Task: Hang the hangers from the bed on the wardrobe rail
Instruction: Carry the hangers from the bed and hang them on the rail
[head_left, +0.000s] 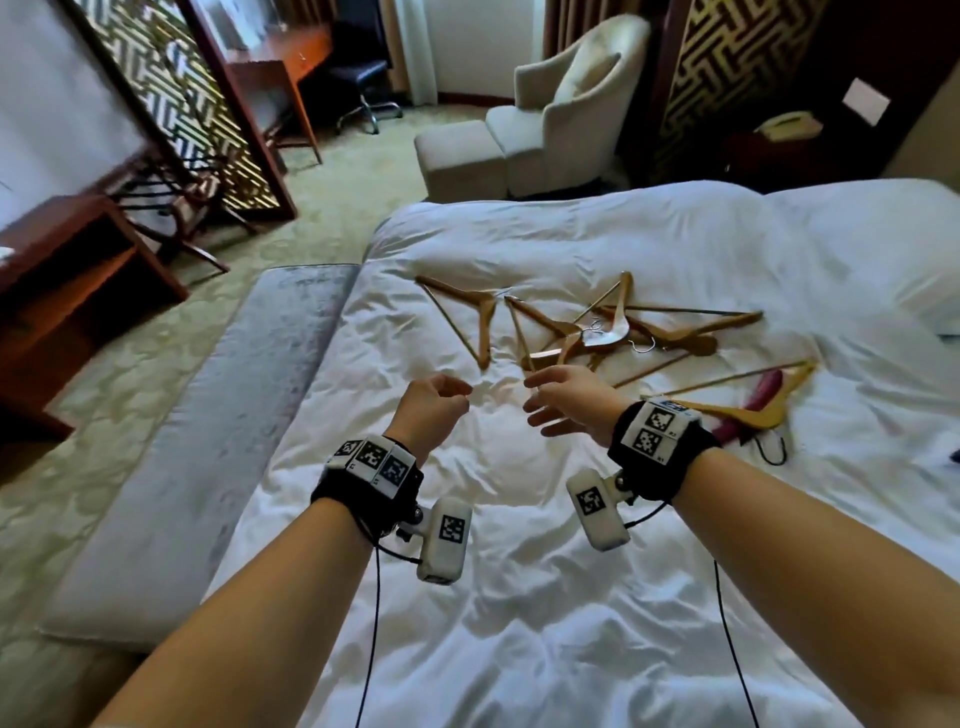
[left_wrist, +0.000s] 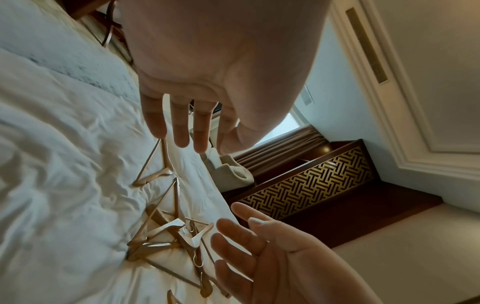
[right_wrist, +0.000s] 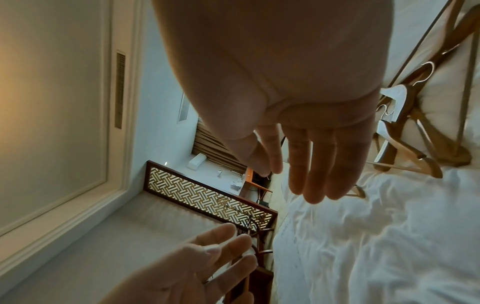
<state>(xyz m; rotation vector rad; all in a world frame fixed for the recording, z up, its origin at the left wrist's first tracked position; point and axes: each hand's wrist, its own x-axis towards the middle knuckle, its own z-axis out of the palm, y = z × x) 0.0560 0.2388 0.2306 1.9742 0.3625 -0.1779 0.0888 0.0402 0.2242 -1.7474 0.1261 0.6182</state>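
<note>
Reaching out over the bed (head_left: 519, 597), your left hand (head_left: 431, 405) and right hand (head_left: 563, 397) hover side by side above the white duvet, apart from each other and holding nothing. Your left hand's fingers hang loosely curled in the head view, while both wrist views show them fairly straight and relaxed; your right hand's fingers are spread and slack. The pile of wooden hangers (head_left: 597, 332) lies on the bed just beyond your fingertips, tangled together with their metal hooks crossing. One hanger (head_left: 467, 317) sits alone at the pile's left edge, beyond your left hand. Another hanger (head_left: 748, 405) lies to the right of the pile, resting over what may be a pink padded hanger (head_left: 753, 405), though the blur makes that hard to confirm.
</note>
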